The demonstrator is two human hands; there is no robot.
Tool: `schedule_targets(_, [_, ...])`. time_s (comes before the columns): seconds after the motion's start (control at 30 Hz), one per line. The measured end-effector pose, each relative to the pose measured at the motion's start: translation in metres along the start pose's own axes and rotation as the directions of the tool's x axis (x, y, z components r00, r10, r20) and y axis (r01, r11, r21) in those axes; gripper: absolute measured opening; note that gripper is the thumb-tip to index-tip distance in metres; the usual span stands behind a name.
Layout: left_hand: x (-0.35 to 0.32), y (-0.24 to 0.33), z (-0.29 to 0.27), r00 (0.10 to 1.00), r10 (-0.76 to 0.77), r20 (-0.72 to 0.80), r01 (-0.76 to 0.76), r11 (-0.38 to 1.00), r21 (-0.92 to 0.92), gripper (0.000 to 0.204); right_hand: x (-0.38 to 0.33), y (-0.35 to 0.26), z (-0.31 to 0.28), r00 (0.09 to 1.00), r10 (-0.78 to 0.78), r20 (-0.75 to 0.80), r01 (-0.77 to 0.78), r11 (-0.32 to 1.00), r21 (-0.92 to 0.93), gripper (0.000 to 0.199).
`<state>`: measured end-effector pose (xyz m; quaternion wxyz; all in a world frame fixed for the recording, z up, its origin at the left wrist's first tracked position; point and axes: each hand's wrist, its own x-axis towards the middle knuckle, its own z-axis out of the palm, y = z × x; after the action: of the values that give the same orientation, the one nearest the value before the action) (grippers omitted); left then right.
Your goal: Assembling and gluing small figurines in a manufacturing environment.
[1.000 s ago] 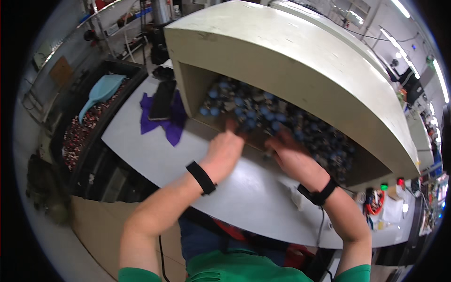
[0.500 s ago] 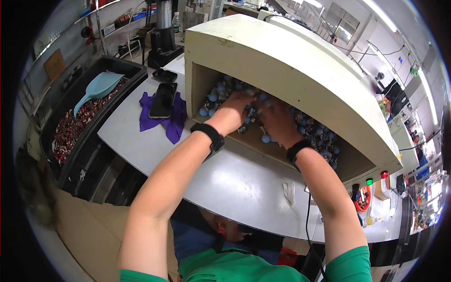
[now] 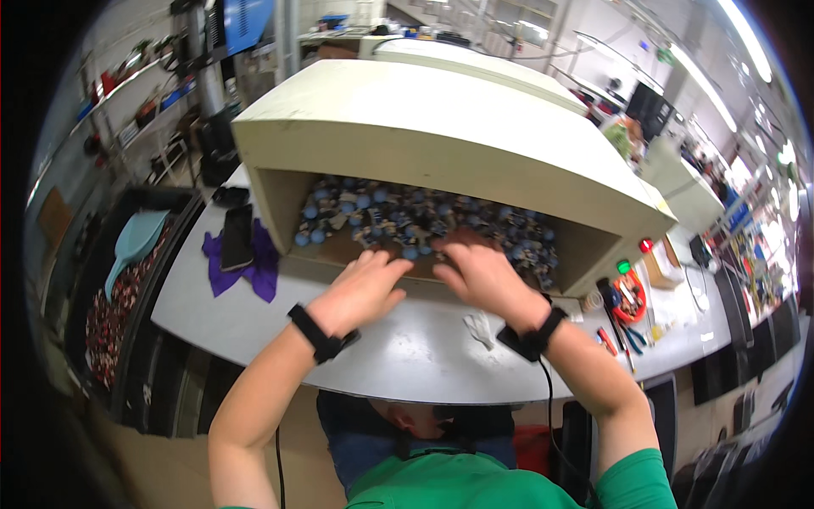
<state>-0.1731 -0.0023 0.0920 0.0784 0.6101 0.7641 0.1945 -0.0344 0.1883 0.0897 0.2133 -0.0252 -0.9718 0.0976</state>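
Large cream open-fronted cabinet point(image 3: 441, 144) stood on a grey table point(image 3: 254, 314), its floor strewn with small blue-capped parts point(image 3: 398, 216), left hand point(image 3: 360, 288) flat and released at the opening's edge, right hand point(image 3: 483, 276) spread over the parts, grasp unclear, dark phone point(image 3: 236, 237) lay on a purple cloth point(image 3: 263, 271).

Green short-sleeved shirt point(image 3: 475, 483) worn. Forearms bare. Black strap band worn on left wrist point(image 3: 318, 332); black band worn on right wrist point(image 3: 534, 332). Thin black cable seen trailing from each band along forearm. Left hand point(image 3: 365, 288), right hand point(image 3: 483, 276) ungloved.
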Motion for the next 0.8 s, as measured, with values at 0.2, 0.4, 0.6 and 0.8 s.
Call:
schedule_targets(0.2, [-0.031,0.072,-0.010,0.944,0.264,0.196,-0.243,0.962,-0.126,0.044,-0.149,-0.027,-0.031,0.955,0.257,-0.148,-0.209,0.938,0.277,0.017])
schedule_targets(0.4, [-0.009,0.119,0.015,0.919,0.347,0.185,-0.316,0.932,-0.179,0.040,-0.215,-0.012,-0.002,0.896,0.389,-0.213,-0.291,0.878,0.379,0.023])
schedule_targets(0.6, [0.086,0.141,0.059,0.968,0.126,0.215,-0.087,0.979,-0.184,0.038,-0.224,-0.011,0.011,0.852,0.333,-0.404,-0.247,0.936,0.250,0.030])
schedule_targets(0.8, [0.169,0.101,0.098,0.958,0.135,-0.252,-0.121,0.990,0.067,0.039,-0.224,-0.015,0.015,0.855,0.320,-0.408,-0.243,0.942,0.230,0.027])
